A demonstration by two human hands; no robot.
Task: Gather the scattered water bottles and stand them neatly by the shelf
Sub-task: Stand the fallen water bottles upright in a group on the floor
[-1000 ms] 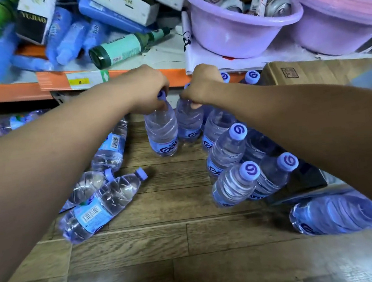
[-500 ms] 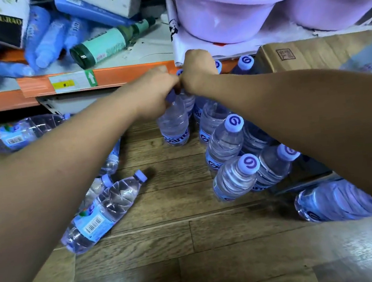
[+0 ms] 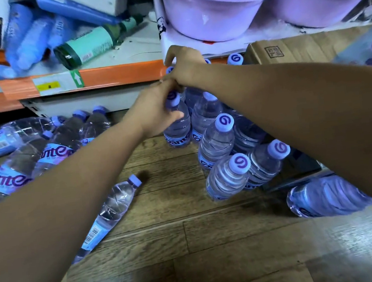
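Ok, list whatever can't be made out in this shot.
Head view only:
Right hand: its back hides the fingers, so any grip is unclear.
Lying bottle: lower end runs under the left forearm.
Purple basin: contents cut off by the top edge.
Blue shelf bottles: blurred, labels unreadable.

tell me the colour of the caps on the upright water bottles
Pale lilac plastic caps with a dark purple swirl, clearest in the head view.
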